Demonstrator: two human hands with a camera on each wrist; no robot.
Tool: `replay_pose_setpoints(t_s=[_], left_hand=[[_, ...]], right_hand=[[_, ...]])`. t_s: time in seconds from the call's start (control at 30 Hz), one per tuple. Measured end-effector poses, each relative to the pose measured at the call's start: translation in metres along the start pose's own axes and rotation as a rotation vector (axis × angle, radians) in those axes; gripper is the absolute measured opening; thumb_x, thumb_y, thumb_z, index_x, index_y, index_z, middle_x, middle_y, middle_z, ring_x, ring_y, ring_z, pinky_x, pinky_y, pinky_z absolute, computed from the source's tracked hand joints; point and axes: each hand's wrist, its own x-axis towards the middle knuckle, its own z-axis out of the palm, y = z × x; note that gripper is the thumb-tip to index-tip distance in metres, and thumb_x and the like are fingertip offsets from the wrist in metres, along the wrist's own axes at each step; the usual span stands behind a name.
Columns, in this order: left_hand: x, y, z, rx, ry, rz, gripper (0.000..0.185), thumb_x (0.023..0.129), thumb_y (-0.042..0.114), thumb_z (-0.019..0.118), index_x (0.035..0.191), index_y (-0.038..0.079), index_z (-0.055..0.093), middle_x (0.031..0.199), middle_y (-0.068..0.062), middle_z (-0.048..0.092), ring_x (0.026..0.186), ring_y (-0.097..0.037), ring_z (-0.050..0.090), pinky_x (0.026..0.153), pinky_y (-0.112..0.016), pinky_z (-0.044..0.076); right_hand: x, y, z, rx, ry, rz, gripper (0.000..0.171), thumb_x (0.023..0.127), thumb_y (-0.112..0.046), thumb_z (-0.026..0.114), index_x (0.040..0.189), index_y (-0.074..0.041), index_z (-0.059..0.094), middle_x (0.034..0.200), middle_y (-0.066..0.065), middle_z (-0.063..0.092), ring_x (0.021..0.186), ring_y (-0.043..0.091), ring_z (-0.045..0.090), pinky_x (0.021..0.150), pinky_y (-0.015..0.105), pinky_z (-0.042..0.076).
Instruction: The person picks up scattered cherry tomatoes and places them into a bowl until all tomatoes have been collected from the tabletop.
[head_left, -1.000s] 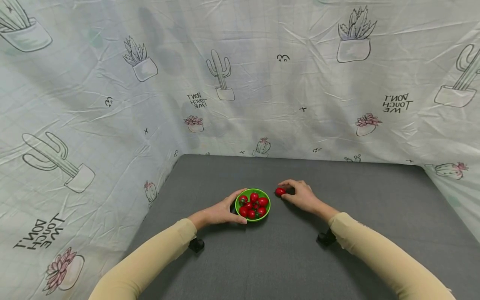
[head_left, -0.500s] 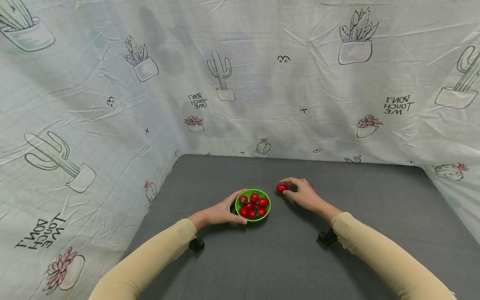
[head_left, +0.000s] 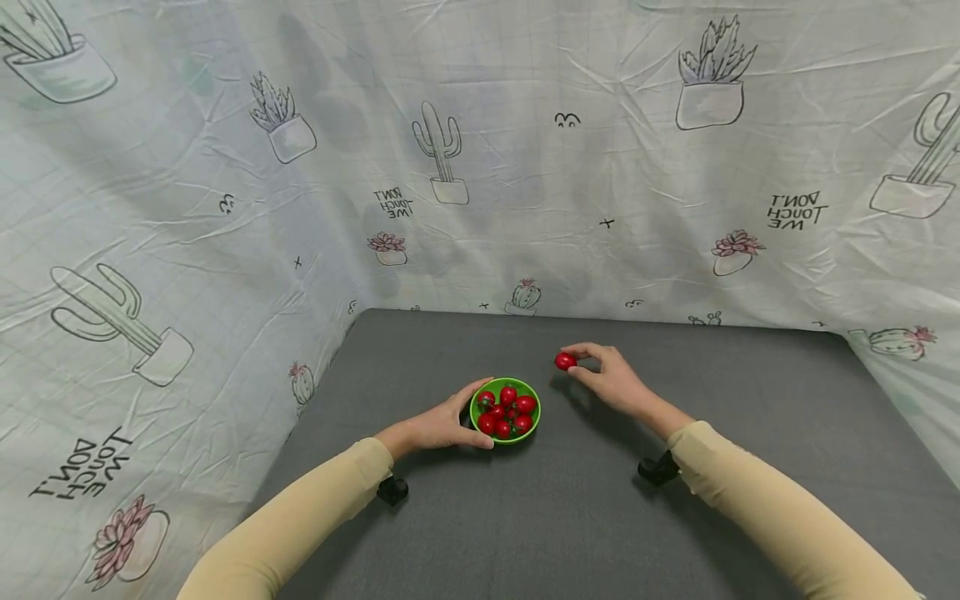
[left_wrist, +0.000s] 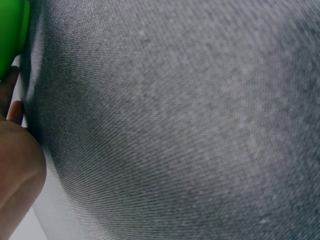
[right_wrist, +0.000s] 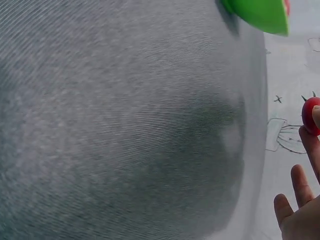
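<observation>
A round green bowl (head_left: 537, 417) with several red cherry tomatoes (head_left: 502, 412) in it stands on the grey table. My left hand (head_left: 442, 423) curves round the bowl's left side, thumb at the near rim and fingers at the far side. To the right and farther back, my right hand (head_left: 611, 379) pinches a single cherry tomato (head_left: 566, 362) between thumb and fingertips. In the right wrist view that tomato (right_wrist: 310, 115) shows small green stem bits, and the other fingers are spread away from it. The left wrist view catches only an edge of the bowl (left_wrist: 12, 30) beside the fingers.
The grey tabletop (head_left: 540, 517) runs back to a pale cloth (head_left: 510, 150) printed with cacti, which hangs behind and along both sides. Black wrist cameras sit under both cuffs, the left camera (head_left: 393, 490) and the right camera (head_left: 657, 469).
The right hand has lifted the pinched tomato off the table and moved slightly back and to the right. The left hand and the bowl have stayed in place.
</observation>
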Motion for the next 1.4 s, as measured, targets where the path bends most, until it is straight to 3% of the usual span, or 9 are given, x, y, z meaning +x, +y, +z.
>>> replay_pose_setpoints(t_s=[0.33, 0.8, 1.07, 1.27, 1.4], left_hand=[[0.0, 0.002, 0.001, -0.006, 0.001, -0.003, 0.099, 0.085, 0.04, 0.085, 0.16, 0.044, 0.021, 0.163, 0.007, 0.023, 0.15, -0.016, 0.022, 0.117, -0.051, 0.024], [-0.001, 0.002, 0.001, -0.006, -0.002, -0.002, 0.1, 0.086, 0.04, 0.085, 0.161, 0.041, 0.02, 0.164, 0.007, 0.021, 0.151, -0.016, 0.019, 0.118, -0.052, 0.022], [0.0, 0.002, 0.001, -0.002, -0.001, 0.002, 0.098, 0.085, 0.041, 0.085, 0.16, 0.042, 0.021, 0.163, 0.008, 0.023, 0.15, -0.016, 0.021, 0.118, -0.052, 0.022], [0.0, 0.003, 0.001, 0.004, 0.003, -0.016, 0.098, 0.086, 0.041, 0.084, 0.16, 0.042, 0.021, 0.163, 0.006, 0.024, 0.149, -0.017, 0.022, 0.117, -0.052, 0.023], [0.0, 0.004, 0.002, 0.012, 0.01, -0.032, 0.097, 0.087, 0.04, 0.084, 0.16, 0.041, 0.02, 0.163, 0.006, 0.023, 0.15, -0.018, 0.022, 0.118, -0.054, 0.022]], right_hand=[[0.0, -0.012, -0.005, 0.02, 0.018, 0.029, 0.039, 0.103, -0.022, 0.065, 0.141, -0.012, 0.062, 0.134, 0.01, 0.063, 0.131, 0.032, 0.042, 0.109, 0.062, 0.032], [0.001, -0.027, -0.003, 0.065, -0.041, 0.003, 0.042, 0.104, -0.027, 0.064, 0.144, -0.014, 0.061, 0.141, 0.008, 0.059, 0.14, 0.033, 0.038, 0.11, 0.064, 0.031], [0.005, -0.035, 0.004, 0.048, -0.073, 0.002, 0.04, 0.105, -0.028, 0.063, 0.144, -0.017, 0.062, 0.146, 0.004, 0.055, 0.137, 0.032, 0.039, 0.108, 0.065, 0.032], [0.009, -0.038, 0.013, 0.058, -0.099, -0.029, 0.041, 0.105, -0.025, 0.062, 0.144, -0.012, 0.061, 0.148, 0.008, 0.055, 0.138, 0.034, 0.039, 0.108, 0.065, 0.029], [0.011, -0.04, 0.017, 0.063, -0.108, -0.043, 0.039, 0.105, -0.024, 0.062, 0.143, -0.014, 0.062, 0.147, 0.008, 0.055, 0.136, 0.034, 0.039, 0.108, 0.066, 0.029]])
